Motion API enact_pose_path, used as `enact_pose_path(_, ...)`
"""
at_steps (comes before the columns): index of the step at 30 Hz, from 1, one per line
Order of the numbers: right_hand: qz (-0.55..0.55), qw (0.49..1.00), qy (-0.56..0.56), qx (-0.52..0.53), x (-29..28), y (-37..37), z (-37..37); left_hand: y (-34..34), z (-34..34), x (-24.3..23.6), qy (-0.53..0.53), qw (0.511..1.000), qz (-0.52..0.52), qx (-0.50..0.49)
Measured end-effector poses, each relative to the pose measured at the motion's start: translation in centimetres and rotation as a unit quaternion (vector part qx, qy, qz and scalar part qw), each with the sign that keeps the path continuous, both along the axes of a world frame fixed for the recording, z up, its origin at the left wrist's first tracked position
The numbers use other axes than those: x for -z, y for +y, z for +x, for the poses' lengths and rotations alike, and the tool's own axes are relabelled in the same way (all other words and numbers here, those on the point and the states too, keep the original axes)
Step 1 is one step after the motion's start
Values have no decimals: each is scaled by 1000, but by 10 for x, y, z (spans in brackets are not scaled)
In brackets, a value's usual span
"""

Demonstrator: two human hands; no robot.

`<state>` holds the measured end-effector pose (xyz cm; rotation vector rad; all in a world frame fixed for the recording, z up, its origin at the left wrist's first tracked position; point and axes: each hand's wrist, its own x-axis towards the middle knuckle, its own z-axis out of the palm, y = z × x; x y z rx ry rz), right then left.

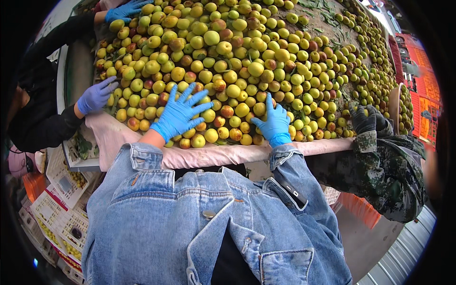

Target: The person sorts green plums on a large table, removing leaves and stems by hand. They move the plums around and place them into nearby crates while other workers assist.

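A thick layer of small round fruits [232, 90], yellow-green with reddish-brown patches and much like jujubes, covers the sorting table. My left hand [179, 113], in a blue glove, lies on the fruits near the front edge with its fingers spread wide. To its right, my right hand [275, 121], in a matching glove, rests on the fruits too. Its index finger points away from me and its thumb reaches left, while the other fingers bend a little. Neither hand has a fruit gripped in it. A pink cloth [228, 154] wraps the table's front edge, close to my wrists.
At the left a co-worker's purple-gloved hand [96, 96] is by the fruits, and a blue-gloved hand [127, 11] is farther back. On the right a person in a camouflage sleeve [380, 175] has a dark-gloved hand [363, 118] there. Printed cartons [61, 213] stand lower left; orange crates [422, 76] far right.
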<state>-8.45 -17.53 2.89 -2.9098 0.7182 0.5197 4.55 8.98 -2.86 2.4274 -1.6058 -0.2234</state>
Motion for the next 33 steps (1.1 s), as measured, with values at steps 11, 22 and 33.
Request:
enact_pose_path(11, 184, 946, -139, -230, 10, 44, 8, 19, 70, 23, -61, 995, 78, -33)
enact_pose_path(22, 135, 955, -234, -123, -14, -23, -73, 63, 55, -4, 5, 985, -83, -154)
enact_pose_path(33, 131, 961, -241, -43, -18, -13, -73, 88, 105, 42, -64, 974, 152, -157)
